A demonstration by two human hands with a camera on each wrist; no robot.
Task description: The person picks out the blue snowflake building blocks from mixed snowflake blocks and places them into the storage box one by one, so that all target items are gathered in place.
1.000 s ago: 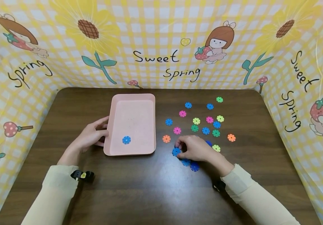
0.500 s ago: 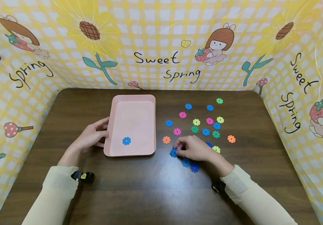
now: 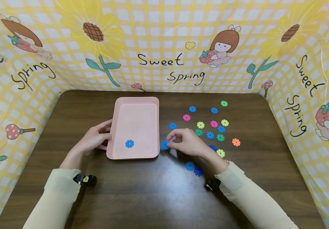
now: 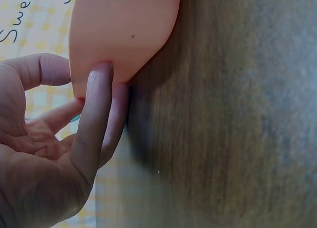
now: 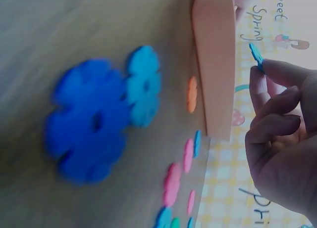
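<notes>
My right hand (image 3: 190, 143) pinches a blue notched plastic disc (image 3: 164, 145) between thumb and index finger, just off the pink tray's right rim. In the right wrist view, this disc (image 5: 256, 55) is held edge-on above the table, its other fingers curled. The pink tray (image 3: 137, 127) lies left of centre with one blue disc (image 3: 129, 143) inside. At the tray's left side is my left hand (image 3: 91, 138); in the left wrist view its extended fingers (image 4: 100, 89) press against the outer wall. Two blue discs (image 3: 190, 165) lie below the right hand.
Several discs in blue, pink, yellow, green and orange lie scattered right of the tray, including a green disc (image 3: 224, 103) at the back and an orange disc (image 3: 236, 142) far right. A checked cloth (image 3: 164, 44) walls the brown table (image 3: 141, 197) at back and sides.
My right hand has lifted its blue disc and carried it left and slightly away from me, toward the tray. It now covers the nearby orange and pink discs. The left hand stays put.
</notes>
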